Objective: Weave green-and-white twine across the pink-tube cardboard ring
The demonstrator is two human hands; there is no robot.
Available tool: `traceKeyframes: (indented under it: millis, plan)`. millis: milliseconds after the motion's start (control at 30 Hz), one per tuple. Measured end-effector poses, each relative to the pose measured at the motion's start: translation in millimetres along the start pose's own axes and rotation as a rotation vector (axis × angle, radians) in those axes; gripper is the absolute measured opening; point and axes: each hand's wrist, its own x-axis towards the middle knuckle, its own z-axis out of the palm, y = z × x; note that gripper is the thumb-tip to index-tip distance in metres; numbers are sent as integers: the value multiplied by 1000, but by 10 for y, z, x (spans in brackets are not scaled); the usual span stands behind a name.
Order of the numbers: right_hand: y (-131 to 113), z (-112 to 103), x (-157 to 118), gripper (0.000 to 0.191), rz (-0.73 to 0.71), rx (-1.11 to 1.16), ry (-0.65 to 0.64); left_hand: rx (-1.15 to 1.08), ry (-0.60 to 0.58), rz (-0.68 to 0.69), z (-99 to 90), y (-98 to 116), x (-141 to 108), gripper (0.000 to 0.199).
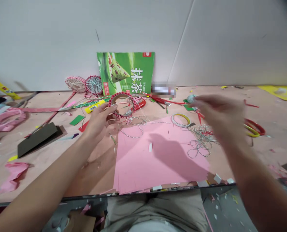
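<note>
1. Work state: the cardboard ring (pixel 121 104) has red-pink paper loops around its rim, as far as shows. Its middle is mostly open, with only a few thin strands across it. The two round string-webbed disks (pixel 85 84) at upper centre-left, by the wall, look far denser. No cord web like theirs shows on the ring.
2. Left hand (pixel 100 120): partly closed, holding the ring up by its lower edge at centre-left of the frame, above the table. The fingers (pixel 111 109) curl against the rim.
3. Right hand (pixel 218 116): at right of the frame, fingers pinched almost shut, with the tips at a small ball of cord (pixel 191 98). It looks held, but I cannot tell for sure from this view.
4. Nearby: twisted black-and-white cord (pixel 134 124) hangs from the ring area and loops down onto the pink paper sheet (pixel 158 158). More tangled cord (pixel 201 141) lies to the right of centre. A tape roll (pixel 180 120) sits just above the sheet.
5. Around: a yellow glue stick (pixel 94 107) lies just behind the ring. Red scissors (pixel 158 100) lie upper centre. Red and yellow rings (pixel 253 127) sit at right. A dark card (pixel 37 138) lies at left. A green box (pixel 125 72) leans against the wall.
</note>
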Motion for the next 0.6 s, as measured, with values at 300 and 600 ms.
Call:
traceKeyframes:
  millis: [300, 600]
  plan:
    - [-138, 1033, -189, 16, 147, 327, -523, 19, -131, -40, 140, -86, -151, 23]
    - [72, 756, 146, 8, 591, 557, 173, -45, 137, 55, -138, -126, 137, 24]
